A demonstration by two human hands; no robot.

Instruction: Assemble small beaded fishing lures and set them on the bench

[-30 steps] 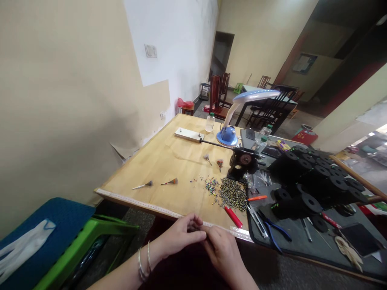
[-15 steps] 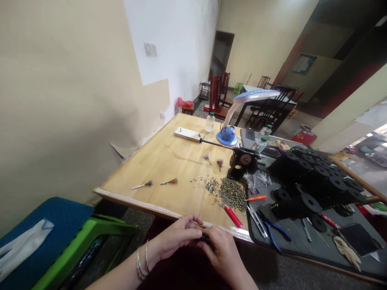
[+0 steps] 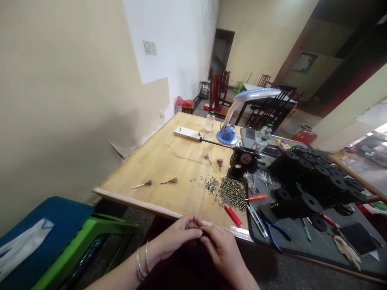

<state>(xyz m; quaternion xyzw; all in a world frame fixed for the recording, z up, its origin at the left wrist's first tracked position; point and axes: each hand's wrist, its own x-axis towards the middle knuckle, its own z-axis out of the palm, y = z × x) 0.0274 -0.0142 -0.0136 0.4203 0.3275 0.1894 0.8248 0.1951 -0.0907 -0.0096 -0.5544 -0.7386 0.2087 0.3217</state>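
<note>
Your left hand (image 3: pixel 178 235) and right hand (image 3: pixel 222 249) are together just off the near edge of the wooden table (image 3: pixel 157 169), fingertips closed around something small and dark (image 3: pixel 202 238), too hidden to name. You can't tell how firmly it's clamped. Just beyond your right hand lie a red-handled tool (image 3: pixel 233 216) and a heap of striped beads (image 3: pixel 232 194).

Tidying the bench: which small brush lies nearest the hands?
The orange-tipped brush in the front pair; the grey-tipped brush beside it lies farther left.
</note>
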